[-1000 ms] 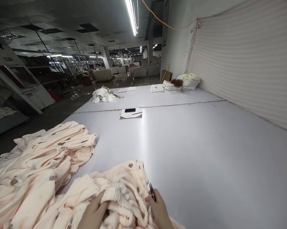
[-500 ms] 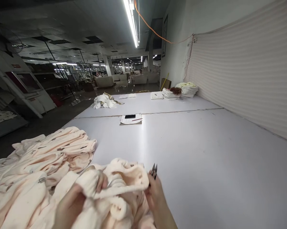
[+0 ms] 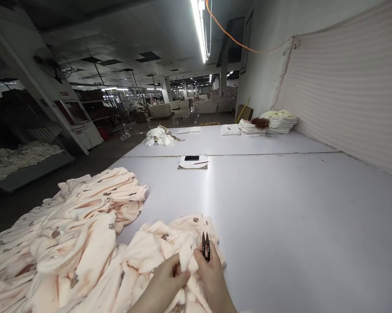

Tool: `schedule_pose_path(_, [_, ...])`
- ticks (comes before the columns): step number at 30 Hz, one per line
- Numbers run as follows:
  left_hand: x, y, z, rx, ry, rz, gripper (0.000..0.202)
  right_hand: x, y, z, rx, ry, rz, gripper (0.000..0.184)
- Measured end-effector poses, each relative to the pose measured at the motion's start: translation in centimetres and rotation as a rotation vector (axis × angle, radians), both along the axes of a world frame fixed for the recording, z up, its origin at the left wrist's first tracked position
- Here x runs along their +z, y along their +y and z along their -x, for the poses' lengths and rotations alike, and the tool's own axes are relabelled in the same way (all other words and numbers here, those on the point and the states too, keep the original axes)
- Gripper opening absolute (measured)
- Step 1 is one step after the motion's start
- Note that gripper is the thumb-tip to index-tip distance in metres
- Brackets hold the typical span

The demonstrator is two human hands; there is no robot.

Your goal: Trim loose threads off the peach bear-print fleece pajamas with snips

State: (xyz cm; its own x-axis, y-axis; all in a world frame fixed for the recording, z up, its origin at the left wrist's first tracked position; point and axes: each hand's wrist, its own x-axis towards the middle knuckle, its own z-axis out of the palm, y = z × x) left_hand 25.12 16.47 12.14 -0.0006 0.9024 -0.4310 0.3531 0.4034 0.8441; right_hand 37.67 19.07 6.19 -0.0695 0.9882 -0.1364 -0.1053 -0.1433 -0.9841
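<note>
A peach fleece garment (image 3: 156,250) with small brown prints lies bunched on the white table (image 3: 280,208) in front of me. My left hand (image 3: 165,282) is closed on a fold of it. Right beside it, my right hand (image 3: 212,280) pinches the same fold and holds small black thread snips (image 3: 205,245), blades pointing up and away from me. The two hands nearly touch.
A large heap of the same peach garments (image 3: 72,221) lies to the left. Farther off are a notepad with a phone (image 3: 193,161), a white cloth bundle (image 3: 158,136) and folded stacks (image 3: 270,123) by the striped wall. Factory floor drops off left.
The garment, lifted half a second ago, has come back down onto the table. Both hands have drawn together on one fold. The camera has swung slightly left.
</note>
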Motion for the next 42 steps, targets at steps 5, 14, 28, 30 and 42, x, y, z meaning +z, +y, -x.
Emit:
schedule_pose_path(5, [-0.7, 1.1, 0.6, 0.017, -0.541, 0.142, 0.059, -0.2, 2.7, -1.4, 0.021, -0.156, -0.064, 0.017])
schedule_pose_path(14, [-1.5, 2.1, 0.9, 0.048, -0.800, 0.205, 0.076, -0.6, 0.5, -3.8, 0.124, -0.311, -0.311, 0.022])
schedule_pose_path(28, [-2.2, 3.2, -0.3, -0.001, 0.018, 0.033, 0.017, -1.3, 8.5, -3.1, 0.151, -0.173, -0.031, 0.018])
schedule_pose_path(30, [-2.6, 3.5, -0.9, 0.011, 0.101, -0.005, 0.012, 0.8, 6.8, -2.6, 0.296, -0.236, -0.111, 0.024])
schedule_pose_path(42, [-1.8, 5.0, -1.6, -0.011, 0.269, 0.019, 0.010, -3.7, 7.0, -5.6, -0.094, -0.049, 0.126, 0.037])
